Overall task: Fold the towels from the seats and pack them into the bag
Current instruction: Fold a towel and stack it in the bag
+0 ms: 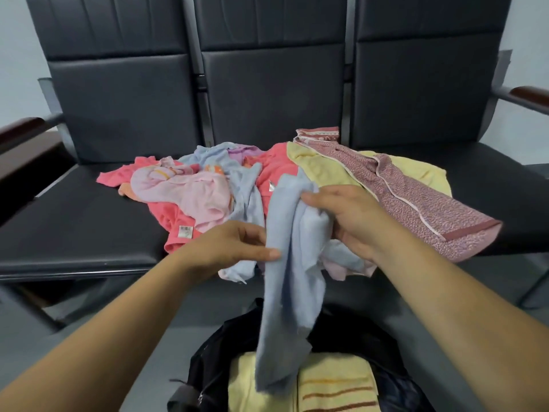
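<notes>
The right grip [347, 221] is closed round the bunched top of a light blue towel [285, 307], fingers curled into the cloth; the left grip [237, 248] pinches the same towel's left edge between thumb and fingers; the towel hangs crumpled and unfolded from both, its lower end dangling over the open black bag [205, 364] on the floor just in front of the seats [89, 227]; inside the bag lies a folded yellow towel with brown stripes [335, 385], partly covered by the hanging blue cloth; behind the hands, a loose heap lies across the middle seat: a coral towel [175, 215] with a barcode label, a pale pink towel [193, 194] on top of it, a second light blue towel [240, 179], a plain yellow towel [323, 171], and a maroon patterned towel [416, 203] draped over the yellow one and reaching onto the right-hand seat.
</notes>
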`<state>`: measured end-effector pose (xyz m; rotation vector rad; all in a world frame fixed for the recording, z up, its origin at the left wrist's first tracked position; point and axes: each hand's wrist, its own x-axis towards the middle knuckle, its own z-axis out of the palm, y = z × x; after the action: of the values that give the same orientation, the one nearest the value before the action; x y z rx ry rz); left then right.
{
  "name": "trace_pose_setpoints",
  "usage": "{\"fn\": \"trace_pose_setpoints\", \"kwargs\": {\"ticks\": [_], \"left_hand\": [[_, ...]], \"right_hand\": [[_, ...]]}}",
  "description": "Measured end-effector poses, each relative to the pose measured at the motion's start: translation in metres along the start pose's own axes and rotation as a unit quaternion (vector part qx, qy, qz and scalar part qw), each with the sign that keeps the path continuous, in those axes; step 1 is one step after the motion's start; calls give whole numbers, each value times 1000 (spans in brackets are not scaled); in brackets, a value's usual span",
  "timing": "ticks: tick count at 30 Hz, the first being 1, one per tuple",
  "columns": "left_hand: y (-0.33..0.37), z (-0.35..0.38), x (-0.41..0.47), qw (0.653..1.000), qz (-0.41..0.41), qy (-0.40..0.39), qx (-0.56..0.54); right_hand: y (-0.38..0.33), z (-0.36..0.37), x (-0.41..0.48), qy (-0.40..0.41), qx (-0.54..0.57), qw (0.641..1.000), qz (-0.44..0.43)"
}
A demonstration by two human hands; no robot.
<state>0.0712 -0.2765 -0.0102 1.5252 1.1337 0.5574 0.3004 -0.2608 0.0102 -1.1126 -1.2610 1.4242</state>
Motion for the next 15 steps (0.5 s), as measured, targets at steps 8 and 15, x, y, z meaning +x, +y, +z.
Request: {"fn": "trace_pose_setpoints", "kwargs": {"ticks": [8,15], "left_hand": [[3,32,4,946,8,15,-325],[10,24,8,855,-16,91,-510]], "right_hand": [[3,0,3,95,28,991,89],[21,-3,-2,-104,74,985,116]]}}
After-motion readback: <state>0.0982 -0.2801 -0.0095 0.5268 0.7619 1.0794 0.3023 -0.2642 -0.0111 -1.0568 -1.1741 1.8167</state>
